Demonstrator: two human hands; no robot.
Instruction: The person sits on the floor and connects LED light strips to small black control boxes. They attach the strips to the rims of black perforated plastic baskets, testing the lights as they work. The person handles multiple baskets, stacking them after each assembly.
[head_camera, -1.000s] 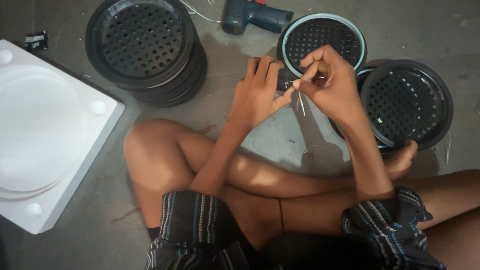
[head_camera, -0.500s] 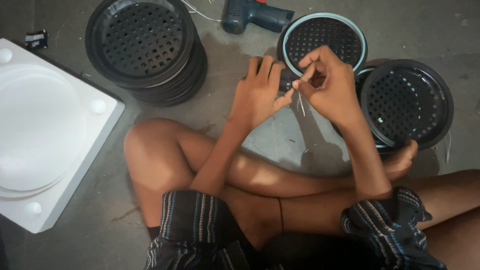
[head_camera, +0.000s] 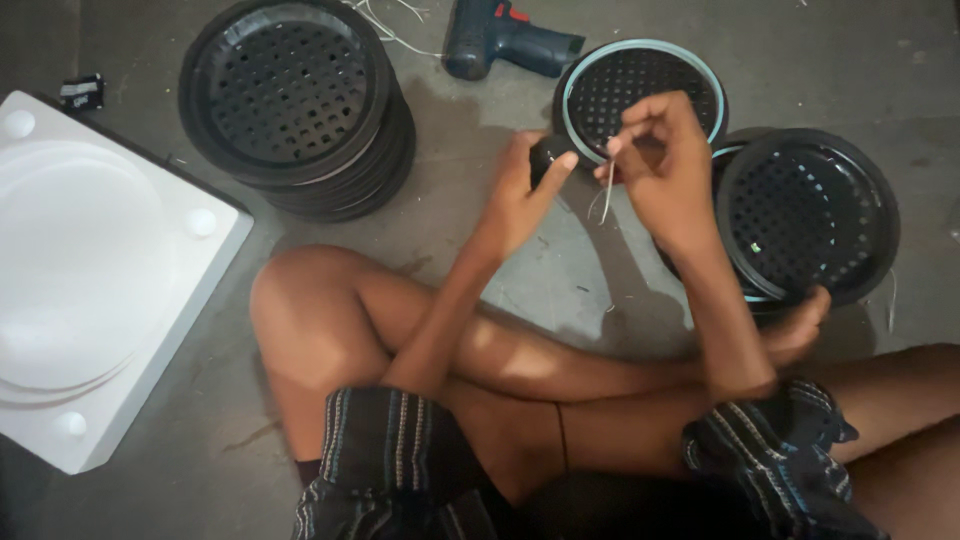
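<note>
Head view: left hand (head_camera: 520, 195) grips a black grille (head_camera: 640, 95); right hand (head_camera: 660, 165) pinches thin wire (head_camera: 606, 200) at twelve o'clock; it could slip.

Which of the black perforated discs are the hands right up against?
The single black disc with the light blue rim, just beyond the left hand and right hand. The tall stack and the right-side pile sit farther off.

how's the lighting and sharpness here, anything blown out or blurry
Head view: dim and uneven overall; the white moulded foam tray is the brightest area and nearly washed out; the black perforated discs lose detail in shadow; the right hand and the thin wire it pinches look slightly soft; the left hand casts a shadow on the floor.
</note>
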